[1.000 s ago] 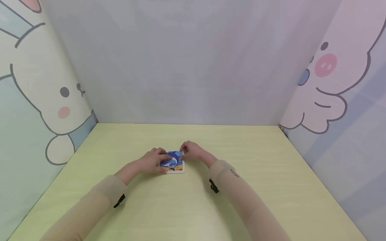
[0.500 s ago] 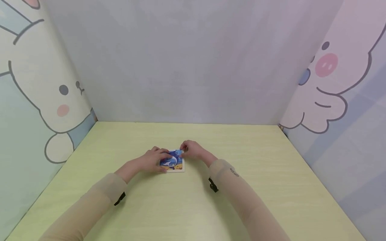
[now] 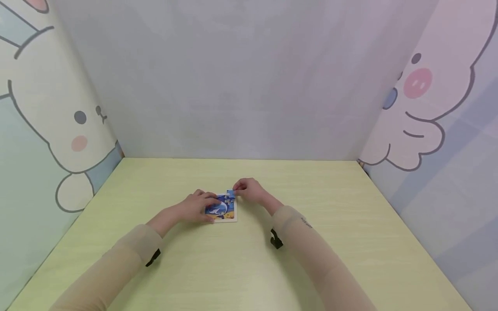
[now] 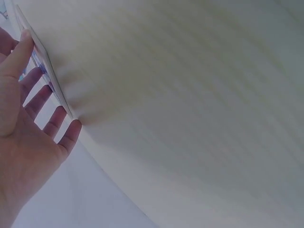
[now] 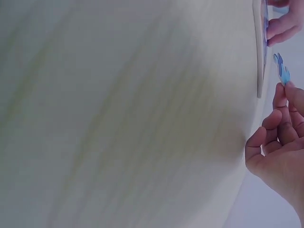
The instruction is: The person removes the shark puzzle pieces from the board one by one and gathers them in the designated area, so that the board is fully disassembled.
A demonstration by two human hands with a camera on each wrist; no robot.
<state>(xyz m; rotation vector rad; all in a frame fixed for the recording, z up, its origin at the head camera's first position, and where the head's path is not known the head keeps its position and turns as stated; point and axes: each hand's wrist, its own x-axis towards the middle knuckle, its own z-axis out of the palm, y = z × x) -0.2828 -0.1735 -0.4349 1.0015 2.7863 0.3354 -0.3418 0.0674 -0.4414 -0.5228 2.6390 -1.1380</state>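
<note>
A small square jigsaw puzzle [image 3: 230, 214] with a white frame and a blue dolphin picture lies flat on the table. My left hand [image 3: 192, 208] holds it from the left, thumb at the near edge and fingers over the picture and far side. In the left wrist view, these fingers [image 4: 39, 100] reach to the puzzle's pale edge [image 4: 53, 78]. At the upper right corner, my right hand [image 3: 250, 191] pinches a blue puzzle piece [image 3: 231, 194] between thumb and index finger. The right wrist view shows this piece [image 5: 282, 70] raised off the frame [image 5: 259, 52].
The pale yellow-green table [image 3: 249, 268] stretches around the puzzle. A grey cloth wall [image 3: 249, 86] stands behind it. Printed cartoon panels border the left [image 3: 35, 172] and right [image 3: 463, 164] sides.
My right hand has lifted the blue piece from the upper right corner, slightly up and away from me. My left hand stays on the puzzle.
</note>
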